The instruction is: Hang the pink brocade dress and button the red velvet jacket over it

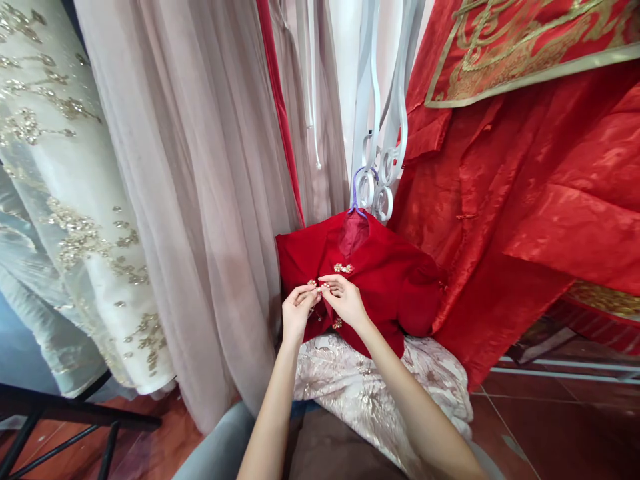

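Note:
A dark red jacket (380, 280) hangs from a purple hanger (355, 190) hooked on white scrolled metalwork. Ornate gold-and-pearl flower fasteners run down its front; the top fastener (343, 268) is joined across the opening. My left hand (299, 310) pinches one side of the second fastener, at the left front edge. Close against it, my right hand (345, 300) pinches the other side of that fastener, so the fingertips of both hands nearly meet. Whether its two halves are joined is hidden by the fingers. A lower fastener (337, 323) shows below my right hand.
Greyish-pink drapery (200, 200) hangs at the left, beside a white beaded gown (75, 200). Red satin garments (525, 200) fill the right side. Pale embroidered cloth (360, 383) lies below the jacket. A black metal stand (75, 413) is at lower left.

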Demonstrator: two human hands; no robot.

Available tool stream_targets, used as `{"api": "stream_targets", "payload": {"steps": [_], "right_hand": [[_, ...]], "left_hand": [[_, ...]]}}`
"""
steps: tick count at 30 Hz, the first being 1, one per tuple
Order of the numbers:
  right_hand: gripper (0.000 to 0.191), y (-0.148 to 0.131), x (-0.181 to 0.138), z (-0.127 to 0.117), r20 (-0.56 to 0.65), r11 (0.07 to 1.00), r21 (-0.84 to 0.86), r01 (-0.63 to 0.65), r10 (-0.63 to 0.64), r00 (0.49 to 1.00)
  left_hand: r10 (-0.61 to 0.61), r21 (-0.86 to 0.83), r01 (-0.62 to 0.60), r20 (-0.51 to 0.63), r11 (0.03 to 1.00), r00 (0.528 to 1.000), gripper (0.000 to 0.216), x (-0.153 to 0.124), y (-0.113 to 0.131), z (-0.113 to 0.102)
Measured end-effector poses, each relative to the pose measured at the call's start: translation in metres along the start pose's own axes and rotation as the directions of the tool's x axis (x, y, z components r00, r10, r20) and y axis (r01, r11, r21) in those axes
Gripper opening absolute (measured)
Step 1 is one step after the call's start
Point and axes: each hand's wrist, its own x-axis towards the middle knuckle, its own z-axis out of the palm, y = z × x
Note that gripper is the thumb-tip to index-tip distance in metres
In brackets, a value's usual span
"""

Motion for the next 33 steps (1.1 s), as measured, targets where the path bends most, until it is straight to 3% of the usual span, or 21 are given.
{"api": "stream_targets", "payload": {"steps": [6, 10, 15, 17, 19, 22, 26, 33], "right_hand": [[0.017, -0.005, -0.007, 0.001, 0.028, 0.998, 0.066, 0.013, -0.015, 0.999], [0.025, 0.000, -0.034, -0.005, 0.056, 0.997, 0.077, -0.025, 0.021, 0.998], [0.022, 0.026, -0.087, -0.017, -0.139, 0.973, -0.219, -0.071, 0.041, 0.989], [0.022, 0.035, -0.098, -0.021, -0.169, 0.962, -0.252, -0.106, 0.064, 0.984], [0.020, 0.041, -0.100, -0.022, -0.105, 0.975, -0.183, -0.129, 0.111, 0.988], [0.016, 0.044, -0.097, -0.021, -0.021, 0.982, -0.110, -0.152, 0.151, 0.988], [0.010, 0.040, -0.098, -0.021, -0.025, 0.980, -0.157, -0.126, 0.124, 0.992], [0.032, 0.032, -0.086, -0.022, 0.247, 0.938, -0.345, 0.041, 0.049, 0.968]], "left_hand": [[0.060, 0.069, -0.058, -0.014, 0.996, 0.998, 0.035, -0.004, -0.003, 0.000], [0.060, 0.151, -0.052, -0.046, 0.987, 0.997, 0.031, -0.019, -0.023, -0.002], [-0.115, 0.160, 0.105, 0.052, 0.981, 0.992, 0.021, -0.054, -0.066, -0.002], [-0.183, 0.175, 0.168, 0.080, 0.970, 0.980, 0.020, -0.060, -0.074, -0.002], [-0.153, 0.230, 0.135, 0.066, 0.964, 0.986, 0.016, -0.060, -0.076, -0.004], [0.055, 0.391, -0.033, -0.044, 0.920, 0.998, 0.011, -0.054, -0.073, -0.010], [0.232, 0.491, -0.103, -0.208, 0.865, 0.950, 0.014, -0.045, -0.076, -0.019], [0.174, 0.484, -0.053, -0.209, 0.873, 0.962, 0.012, -0.029, -0.087, -0.021]]}}
